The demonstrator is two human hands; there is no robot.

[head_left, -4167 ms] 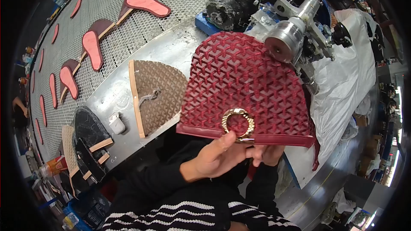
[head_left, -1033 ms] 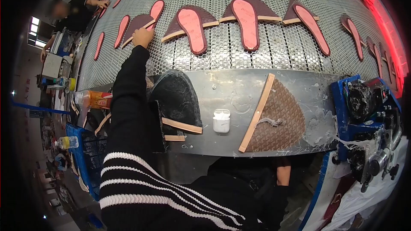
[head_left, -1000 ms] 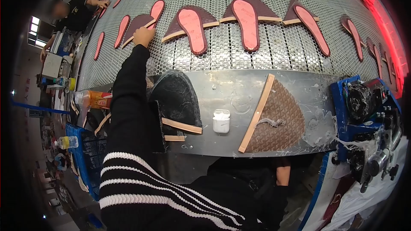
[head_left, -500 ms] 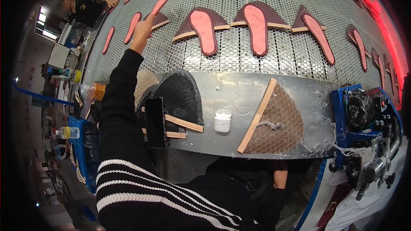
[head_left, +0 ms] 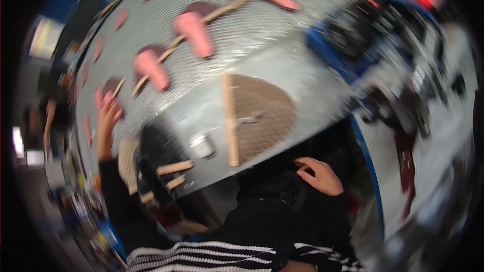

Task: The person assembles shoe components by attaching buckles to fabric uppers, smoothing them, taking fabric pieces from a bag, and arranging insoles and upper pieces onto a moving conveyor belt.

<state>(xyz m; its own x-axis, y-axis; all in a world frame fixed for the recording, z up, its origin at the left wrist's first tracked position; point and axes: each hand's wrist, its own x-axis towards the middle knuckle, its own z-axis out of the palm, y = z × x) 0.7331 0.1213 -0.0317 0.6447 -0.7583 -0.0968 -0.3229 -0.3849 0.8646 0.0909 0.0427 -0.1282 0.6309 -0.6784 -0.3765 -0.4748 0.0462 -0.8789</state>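
My left hand (head_left: 107,120) is blurred at the far left, its fingers apart over a pink insole (head_left: 108,99) on the mesh belt (head_left: 126,40). That insole lies by a small maroon piece with a tan strip. My right hand (head_left: 322,175) hovers above my lap near the bench's front edge, fingers loosely stretched, with nothing visible in it. Closest to it on the metal bench (head_left: 272,65) is a brown textured half-oval pad (head_left: 264,116) with a tan strip (head_left: 230,121) along its straight side. A grey scrap rests on the pad.
A white earbud case (head_left: 202,144) sits left of the pad. Beyond it are black pieces (head_left: 159,141) with tan strips. At right stands a blue-framed machine (head_left: 348,35). Several more pink insoles (head_left: 194,32) lie on the belt; a red light glows at the upper right.
The view has swung right and blurred. My left hand, earlier extended along a pink insole, now has its fingers apart over one. My right hand has come up into fuller view from below the bench.
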